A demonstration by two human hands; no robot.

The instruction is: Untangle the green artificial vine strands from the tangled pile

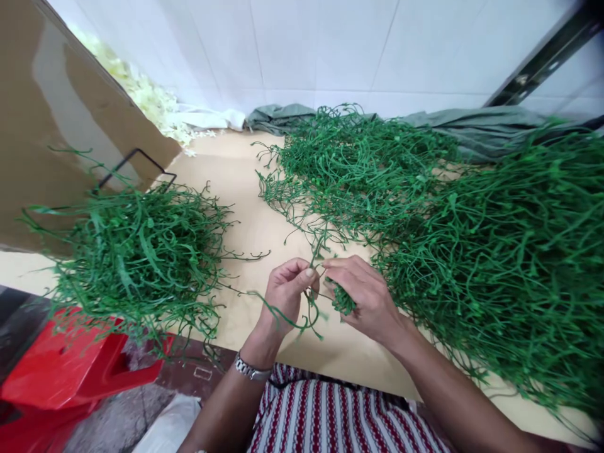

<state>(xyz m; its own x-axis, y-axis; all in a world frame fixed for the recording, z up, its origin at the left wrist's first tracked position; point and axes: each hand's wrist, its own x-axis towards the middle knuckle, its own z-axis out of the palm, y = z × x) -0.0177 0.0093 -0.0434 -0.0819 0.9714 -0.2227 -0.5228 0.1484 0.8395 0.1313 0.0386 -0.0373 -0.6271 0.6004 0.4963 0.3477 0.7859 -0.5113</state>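
My left hand [289, 290] pinches a few thin green plastic stems [309, 314] between thumb and fingertips; they curl and dangle below the hand. Close beside it, my right hand [365, 296] is wrapped round a small bundle of short green pieces [343, 301], whose ends show under the fingers. The right fingertips nearly meet the left thumb at the stems. Both hands are over the near part of the table, between a heap of green stems [141, 251] on the left and a larger heap [509, 251] on the right.
More green stems [358, 163] lie at the back of the table [245, 207]. A cardboard box [85, 94] stands back left, with pale yellow pieces [141, 94] behind it. Grey-green cloth [486, 129] runs along the white wall [306, 50]. A red plastic stool [61, 365] is lower left.
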